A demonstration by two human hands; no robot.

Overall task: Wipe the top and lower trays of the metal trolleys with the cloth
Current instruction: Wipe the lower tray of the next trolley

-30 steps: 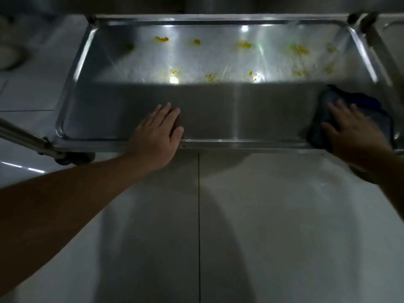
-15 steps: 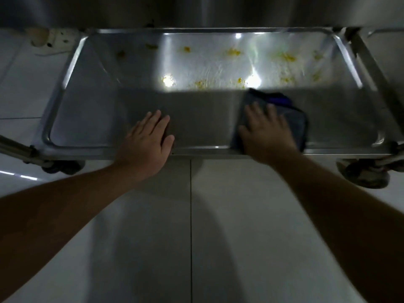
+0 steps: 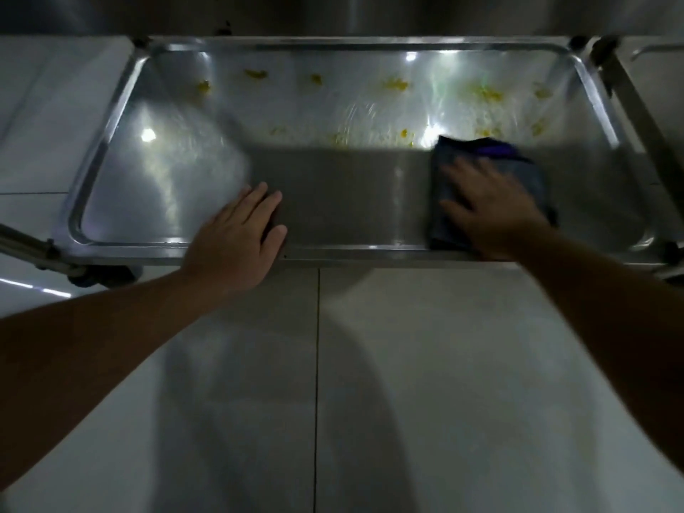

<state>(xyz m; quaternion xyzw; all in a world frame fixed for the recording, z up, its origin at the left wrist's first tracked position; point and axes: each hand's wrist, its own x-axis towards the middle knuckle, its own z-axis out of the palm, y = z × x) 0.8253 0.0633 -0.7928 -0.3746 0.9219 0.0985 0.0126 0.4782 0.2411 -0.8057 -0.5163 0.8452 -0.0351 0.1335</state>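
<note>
A low metal trolley tray [image 3: 355, 44] lies just above the tiled floor, lit at the back and shadowed at the front. Several yellow food smears [image 3: 396, 84] dot its far half. My right hand [image 3: 488, 207] presses flat on a dark blue cloth [image 3: 481, 151] in the tray's front right part, and it looks blurred. My left hand [image 3: 240, 235] rests flat with spread fingers on the tray's front rim, left of centre, holding nothing.
A slanted trolley leg [image 3: 636, 105] rises at the right and a tube [image 3: 22, 244] runs off at the left by a caster wheel [image 3: 107, 277]. A second trolley's tray edge [image 3: 655, 53] shows at the far right. Pale floor tiles [image 3: 407, 364] fill the foreground.
My right hand has swept the cloth along the tray's front: from the right end to the middle, then back toward the right. My left hand has stayed on the front rim.
</note>
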